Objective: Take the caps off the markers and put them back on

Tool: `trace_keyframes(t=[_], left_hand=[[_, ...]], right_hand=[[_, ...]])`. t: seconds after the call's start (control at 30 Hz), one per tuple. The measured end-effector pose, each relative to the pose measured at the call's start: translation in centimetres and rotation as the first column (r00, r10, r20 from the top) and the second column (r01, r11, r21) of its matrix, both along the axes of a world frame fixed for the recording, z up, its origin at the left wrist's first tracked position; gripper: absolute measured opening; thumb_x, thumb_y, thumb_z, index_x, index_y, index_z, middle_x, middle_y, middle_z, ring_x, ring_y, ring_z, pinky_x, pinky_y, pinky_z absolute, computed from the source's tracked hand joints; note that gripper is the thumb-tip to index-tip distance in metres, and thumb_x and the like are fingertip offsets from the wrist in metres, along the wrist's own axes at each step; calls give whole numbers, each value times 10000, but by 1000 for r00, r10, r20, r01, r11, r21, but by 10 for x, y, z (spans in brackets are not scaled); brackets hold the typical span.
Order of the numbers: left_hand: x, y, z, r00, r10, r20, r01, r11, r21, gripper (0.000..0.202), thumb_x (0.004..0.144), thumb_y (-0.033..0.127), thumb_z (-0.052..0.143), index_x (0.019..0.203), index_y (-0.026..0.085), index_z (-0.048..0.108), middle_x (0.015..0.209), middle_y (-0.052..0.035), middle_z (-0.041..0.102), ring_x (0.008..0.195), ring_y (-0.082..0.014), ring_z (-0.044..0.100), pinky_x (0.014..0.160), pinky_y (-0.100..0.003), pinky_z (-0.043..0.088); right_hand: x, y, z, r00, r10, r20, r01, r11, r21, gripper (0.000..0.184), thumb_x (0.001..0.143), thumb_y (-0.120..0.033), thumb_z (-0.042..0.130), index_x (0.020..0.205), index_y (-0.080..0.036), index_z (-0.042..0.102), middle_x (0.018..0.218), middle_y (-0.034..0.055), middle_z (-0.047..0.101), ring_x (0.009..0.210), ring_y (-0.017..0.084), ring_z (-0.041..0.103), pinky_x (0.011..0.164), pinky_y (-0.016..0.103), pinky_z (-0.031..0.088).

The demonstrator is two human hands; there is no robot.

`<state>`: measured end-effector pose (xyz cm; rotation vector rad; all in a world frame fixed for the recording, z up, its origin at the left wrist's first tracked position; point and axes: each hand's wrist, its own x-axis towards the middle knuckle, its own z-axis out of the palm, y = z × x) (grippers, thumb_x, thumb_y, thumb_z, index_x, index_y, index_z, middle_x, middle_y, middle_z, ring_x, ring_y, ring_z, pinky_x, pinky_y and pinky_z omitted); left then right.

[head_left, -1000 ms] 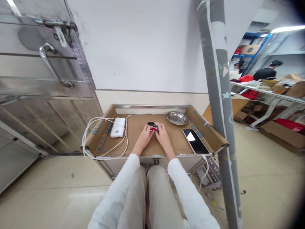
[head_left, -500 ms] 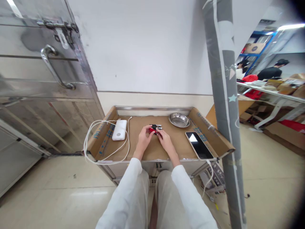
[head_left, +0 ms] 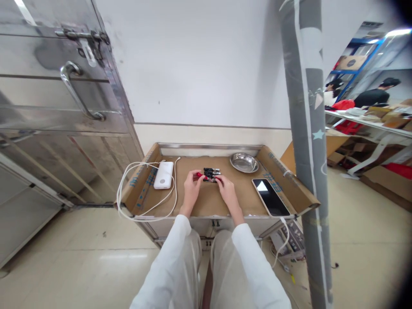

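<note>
Over the middle of the cardboard-lined tray, both hands pinch one thin red-and-silver stick that looks like a small pen; its exact kind is too small to tell. My left hand is closed on its red end. At the other end, my right hand has thumb and fingers pressed together. Just beyond the fingertips lie several black sticks with silvery right ends, side by side. Fingers partly hide the nearest of them.
A white power bank with a looped white cable lies at left. To the right are a round metal bowl and a phone. A grey wrapped pole stands beside the tray. Two people work far right.
My hands have drawn slightly apart, so the red-and-silver stick shows between them. More of the black sticks are visible behind. The view has shifted a little.
</note>
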<state>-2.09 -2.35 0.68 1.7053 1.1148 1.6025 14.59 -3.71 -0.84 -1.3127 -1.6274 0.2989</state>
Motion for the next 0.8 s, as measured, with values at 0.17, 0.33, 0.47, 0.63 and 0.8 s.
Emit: trace_keyframes(t=[0.17,0.33,0.47,0.63,0.8], left_hand=[[0,3,-10,893,-189,-407,186,981,-48,54,831,249,601,855,201,601,853,-9,647,798,-157,593,774,-316,495],[5,11,-14,812,-126,-570,177,984,36,30,837,199,583,865,204,593,878,-22,616,865,-182,556,828,-351,471],[7,13,-15,824,-62,-563,118,991,63,84,845,222,573,926,215,596,957,-34,541,934,-180,548,872,-350,468],[7,17,-23,881,-109,-461,95,994,-53,128,859,150,521,974,197,551,979,-26,470,835,-133,564,845,-318,489],[6,13,-22,900,-98,-425,87,995,-46,67,892,172,461,929,191,513,954,-40,493,791,-144,554,812,-314,489]], right_hand=[[6,2,4,998,-58,-22,58,998,35,268,910,-260,396,1010,-191,634,1009,90,676,936,190,626,882,344,475],[13,0,3,991,29,134,-34,999,35,274,915,-224,395,1029,-210,643,1018,78,654,989,193,591,913,364,464],[11,-8,4,943,59,327,-72,997,28,258,923,-266,424,1051,-243,647,1027,71,600,995,199,549,908,358,462],[8,-12,6,905,86,416,-84,996,-23,215,895,-266,502,1075,-240,615,999,59,572,960,202,533,878,356,466],[6,-13,10,921,62,385,-53,998,-34,128,895,-258,508,929,-209,621,950,53,567,940,192,526,887,321,445]])
